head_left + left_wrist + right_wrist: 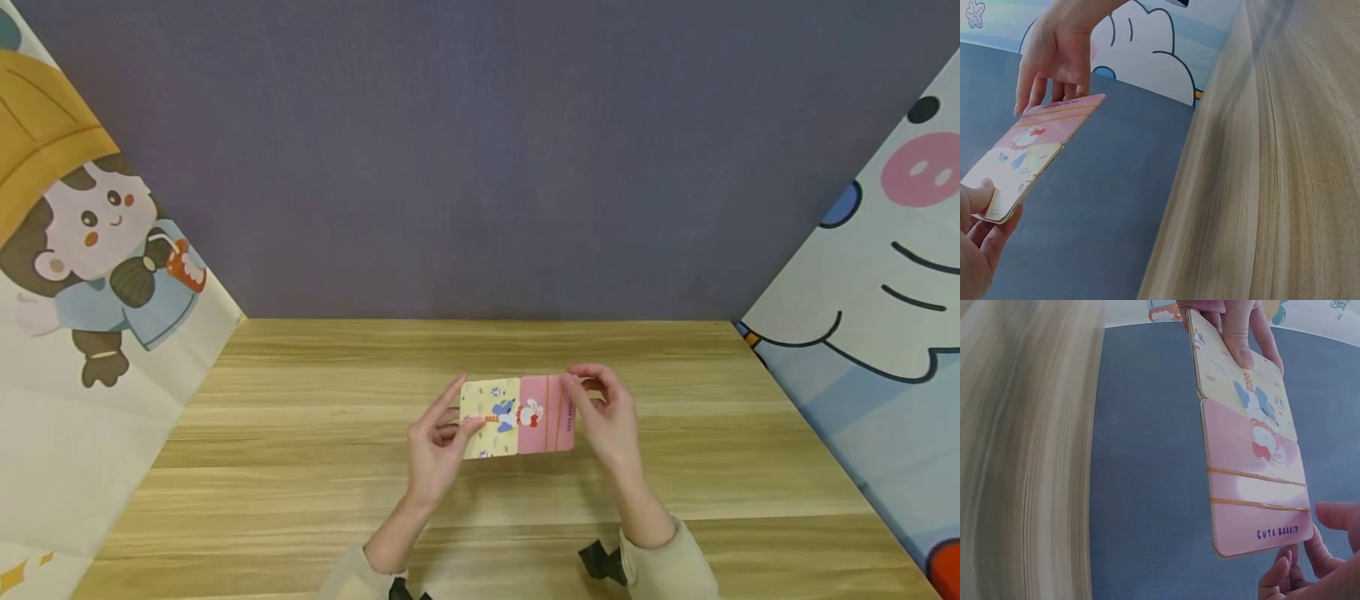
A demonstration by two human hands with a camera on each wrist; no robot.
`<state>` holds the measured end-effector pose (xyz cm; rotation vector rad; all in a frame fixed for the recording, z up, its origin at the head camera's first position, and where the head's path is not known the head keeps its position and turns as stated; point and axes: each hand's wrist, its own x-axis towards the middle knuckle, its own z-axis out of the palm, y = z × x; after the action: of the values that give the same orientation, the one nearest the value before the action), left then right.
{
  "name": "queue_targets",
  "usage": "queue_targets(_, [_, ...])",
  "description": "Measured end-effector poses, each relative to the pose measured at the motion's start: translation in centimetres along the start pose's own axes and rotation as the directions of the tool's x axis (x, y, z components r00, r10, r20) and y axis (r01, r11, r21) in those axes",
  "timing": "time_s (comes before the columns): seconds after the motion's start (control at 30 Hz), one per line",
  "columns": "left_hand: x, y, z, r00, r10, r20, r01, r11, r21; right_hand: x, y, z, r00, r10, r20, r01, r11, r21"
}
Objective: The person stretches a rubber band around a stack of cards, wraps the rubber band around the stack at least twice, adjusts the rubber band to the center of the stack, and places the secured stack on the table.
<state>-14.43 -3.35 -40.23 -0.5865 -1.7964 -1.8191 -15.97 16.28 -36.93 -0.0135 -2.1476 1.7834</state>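
A small notebook-like booklet, pale yellow with blue figures on one half (491,396) and pink on the other (534,437), is held up over the table. Two thin orange rubber bands (1257,477) cross the pink half, which bears a white rabbit and the words "CUTE RABBIT". My left hand (437,450) pinches the yellow end, thumb on top and fingers underneath. At the pink end is my right hand (617,421); in the right wrist view its thumb (1338,515) stands off the edge, while its loosely bent fingers are right at the end corner.
The wood-grain table (300,467) spreads below both hands. A dark grey-blue panel (480,167) rises at its back edge, and cartoon-printed panels flank it on the left (112,400) and right (825,292). Black straps (600,562) show near the sleeves.
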Motion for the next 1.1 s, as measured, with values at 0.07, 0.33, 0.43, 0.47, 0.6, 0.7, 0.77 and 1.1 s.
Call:
queue_targets(0.07, [0.0, 0.0, 0.0, 1.000, 0.014, 0.007, -0.014, 1.000, -0.002, 0.0, -0.1, 0.0, 1.000, 0.005, 0.007, -0.005, 1.000, -0.014])
queue_targets(0.33, [-0.1, -0.1, 0.0, 0.999, 0.027, 0.017, -0.027, 1.000, -0.004, 0.3, 0.1, -0.1, 0.998, -0.015, 0.059, 0.017, 0.999, -0.036])
queue_targets(0.43, [-0.2, -0.2, 0.1, 0.999, 0.034, 0.023, -0.034, 0.999, -0.001, 0.5, 0.2, -0.1, 0.995, -0.012, 0.102, 0.013, 1.000, -0.016])
queue_targets(0.47, [-0.2, -0.2, 0.1, 0.999, 0.034, 0.027, -0.034, 0.999, -0.002, 0.6, 0.2, -0.1, 0.993, -0.003, 0.117, 0.004, 1.000, -0.010])
queue_targets(0.6, [-0.3, -0.3, 0.1, 0.999, 0.036, 0.037, -0.036, 0.999, -0.006, 0.7, 0.2, -0.3, 0.987, 0.065, 0.150, -0.069, 0.997, 0.021])
queue_targets(0.7, [-0.3, -0.4, 0.1, 0.999, 0.031, 0.043, -0.031, 0.999, -0.019, 0.9, 0.3, -0.5, 0.981, 0.107, 0.160, -0.116, 0.992, 0.047])
queue_targets(0.77, [-0.3, -0.5, 0.1, 0.998, 0.039, 0.051, -0.038, 0.999, -0.023, 1.0, 0.6, -0.5, 0.981, 0.092, 0.173, -0.104, 0.993, 0.060])
queue_targets(1.1, [-0.4, -0.3, 0.2, 0.997, 0.031, 0.067, -0.029, 0.999, -0.043, 3.9, 10.3, -1.6, 0.961, -0.002, 0.277, -0.039, 0.989, 0.141])
